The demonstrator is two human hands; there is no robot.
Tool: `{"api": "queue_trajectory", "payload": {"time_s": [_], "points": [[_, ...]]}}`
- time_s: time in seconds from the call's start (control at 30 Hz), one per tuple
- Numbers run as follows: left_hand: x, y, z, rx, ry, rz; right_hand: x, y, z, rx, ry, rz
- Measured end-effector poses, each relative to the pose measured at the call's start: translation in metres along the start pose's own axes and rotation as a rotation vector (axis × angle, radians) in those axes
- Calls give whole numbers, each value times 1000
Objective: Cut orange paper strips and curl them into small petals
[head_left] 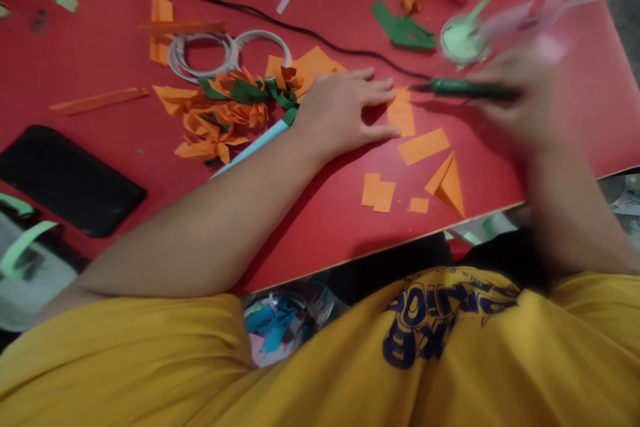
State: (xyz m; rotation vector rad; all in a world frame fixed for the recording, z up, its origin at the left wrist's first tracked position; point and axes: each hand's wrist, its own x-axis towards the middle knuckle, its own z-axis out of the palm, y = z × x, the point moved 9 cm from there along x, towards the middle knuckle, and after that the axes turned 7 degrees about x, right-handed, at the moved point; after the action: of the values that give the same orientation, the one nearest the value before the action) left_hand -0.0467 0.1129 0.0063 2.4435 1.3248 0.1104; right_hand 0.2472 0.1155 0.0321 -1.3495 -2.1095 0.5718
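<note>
My left hand (345, 107) lies flat on the red table with its fingers spread. Its fingertips reach the edge of an orange paper piece (403, 112). My right hand (525, 97), blurred by motion, grips a green-handled tool (473, 89) whose thin dark tip points at that paper; its exact kind is unclear. Below lie an orange paper strip (424, 147), a folded orange paper triangle (449, 185) and small orange paper squares (384, 196). Beside my left wrist is a bunch of orange paper flowers (220, 113) with green leaves and a light blue stem (257, 145).
A black cord (250, 11) crosses the red table (320, 233) towards the tool. White tape rings (200, 57), a black phone (70, 177), green paper (403, 27) and a small round container (463, 40) lie around. A bag of paper scraps (277, 327) is below the table edge.
</note>
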Motion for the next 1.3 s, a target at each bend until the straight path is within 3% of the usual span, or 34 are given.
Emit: {"api": "queue_trajectory", "payload": {"time_s": [0.13, 0.23, 0.47, 0.9, 1.3], "points": [[1, 0, 0, -30, -3, 10, 1, -30, 16, -12, -55, -127], [0, 0, 0, -53, 1, 8, 2, -38, 19, 19, -57, -186], [0, 0, 0, -71, 5, -1, 4, -36, 20, 25, -100, -93], [0, 3, -4, -2, 49, 35, 10, -23, 24, 37, -44, -196], [0, 5, -4, 26, 55, 32, 9, -24, 29, 3, -81, -147]]}}
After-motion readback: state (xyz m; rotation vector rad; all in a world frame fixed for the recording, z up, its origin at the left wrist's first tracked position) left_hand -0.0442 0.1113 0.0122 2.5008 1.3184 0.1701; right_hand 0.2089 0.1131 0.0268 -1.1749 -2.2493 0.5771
